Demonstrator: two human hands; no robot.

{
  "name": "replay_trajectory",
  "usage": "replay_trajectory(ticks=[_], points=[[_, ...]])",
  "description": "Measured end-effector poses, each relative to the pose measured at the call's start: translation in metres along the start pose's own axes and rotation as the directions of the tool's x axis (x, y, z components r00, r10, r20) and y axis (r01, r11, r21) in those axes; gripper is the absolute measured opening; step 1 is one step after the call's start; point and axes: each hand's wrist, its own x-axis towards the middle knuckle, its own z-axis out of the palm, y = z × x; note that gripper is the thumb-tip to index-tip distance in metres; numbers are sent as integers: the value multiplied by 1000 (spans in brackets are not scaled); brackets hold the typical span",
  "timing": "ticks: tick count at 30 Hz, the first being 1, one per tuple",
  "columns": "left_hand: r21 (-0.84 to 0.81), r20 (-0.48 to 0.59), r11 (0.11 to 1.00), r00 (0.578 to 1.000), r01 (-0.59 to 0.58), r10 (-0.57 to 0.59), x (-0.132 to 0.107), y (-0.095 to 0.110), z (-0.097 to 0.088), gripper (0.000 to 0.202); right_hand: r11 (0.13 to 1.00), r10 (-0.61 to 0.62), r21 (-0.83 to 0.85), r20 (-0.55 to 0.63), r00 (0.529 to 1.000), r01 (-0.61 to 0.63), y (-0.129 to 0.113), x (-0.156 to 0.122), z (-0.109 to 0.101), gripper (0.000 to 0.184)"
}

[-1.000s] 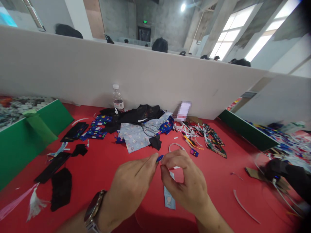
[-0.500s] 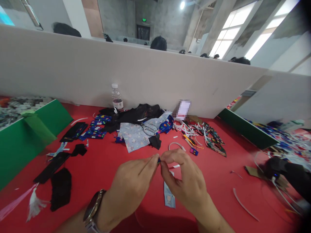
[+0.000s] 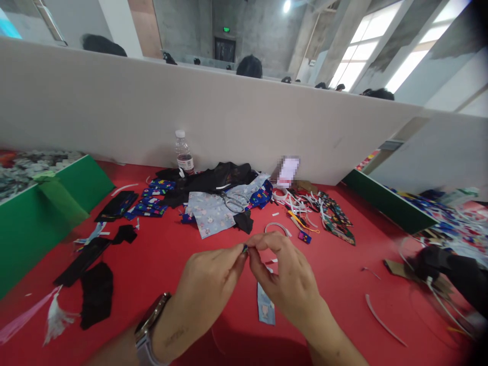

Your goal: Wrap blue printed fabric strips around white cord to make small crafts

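Note:
My left hand [image 3: 208, 287] and my right hand [image 3: 284, 277] meet over the red table [image 3: 160, 264], fingertips pinched together on a small blue scrap of fabric [image 3: 245, 248]. Most of the scrap is hidden between the fingers. A watch sits on my left wrist [image 3: 147, 330]. Under my right hand lies a pale blue printed fabric strip [image 3: 266, 309]. Behind the hands a white curved strip [image 3: 277, 227] rests on the table.
Scissors [image 3: 232, 202] lie on a pale printed cloth [image 3: 209, 213] beside black fabric [image 3: 213, 180] and a water bottle [image 3: 184, 152]. Blue printed pieces [image 3: 150, 201] and black pieces [image 3: 95, 292] lie left. Strips and scraps [image 3: 316, 208] lie right. Green dividers [image 3: 41, 213] flank the table; a white partition [image 3: 229, 127] stands behind.
Both hands have closed in and risen slightly; the blue scrap, visible between the fingertips a second ago, is now almost covered by the pinch.

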Motion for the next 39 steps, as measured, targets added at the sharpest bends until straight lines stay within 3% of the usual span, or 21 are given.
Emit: replay_trajectory(ticks=[9,15,25,39], points=[[86,5,996,1000,-6,5,1,4,1,35,992,-57,-108,85,995,66,2,-1,-1,23],[204,90,978,995,-50,32,-3,5,0,30,993,-61,-90,94,994,69,2,0,-1,20],[169,79,977,990,-127,115,-4,4,1,29,985,124,103,120,985,-137,7,-3,3,22],[201,160,976,986,-80,48,-1,7,-4,31,969,186,152,72,980,-195,6,1,9,23]])
